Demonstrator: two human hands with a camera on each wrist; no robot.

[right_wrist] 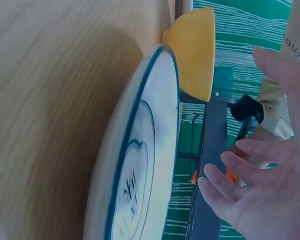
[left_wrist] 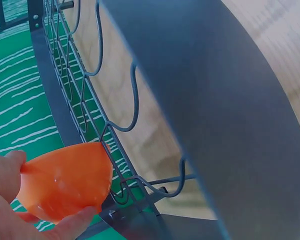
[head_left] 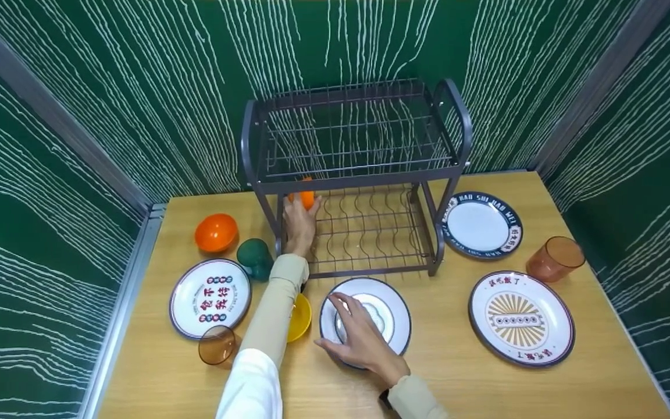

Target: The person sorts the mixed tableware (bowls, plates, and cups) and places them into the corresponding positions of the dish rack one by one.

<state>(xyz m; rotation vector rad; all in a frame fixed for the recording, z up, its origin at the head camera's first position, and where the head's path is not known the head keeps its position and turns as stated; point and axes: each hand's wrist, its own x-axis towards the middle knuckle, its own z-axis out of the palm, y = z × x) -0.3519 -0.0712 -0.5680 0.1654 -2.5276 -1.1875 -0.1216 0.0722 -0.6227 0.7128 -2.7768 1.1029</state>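
My left hand (head_left: 300, 227) reaches into the lower tier of a dark metal dish rack (head_left: 364, 176) at its left end. It grips an orange bowl (left_wrist: 65, 182), thumb on one side and fingers on the other, with the bowl tipped on its side against the wire loops. My right hand (head_left: 361, 340) hovers over a white plate with a dark rim (head_left: 398, 308), fingers spread and nothing in them. In the right wrist view the palm is apart from the plate. A yellow bowl (head_left: 299, 319) stands left of that plate, partly behind my left sleeve.
On the left are another orange bowl (head_left: 216, 233), a dark green cup (head_left: 255, 259), a printed plate (head_left: 210, 299) and an amber cup (head_left: 217, 344). To the right stand a blue-rimmed plate (head_left: 482, 224), a sunburst plate (head_left: 521, 320) and an amber cup (head_left: 555, 259). Green walls enclose the table.
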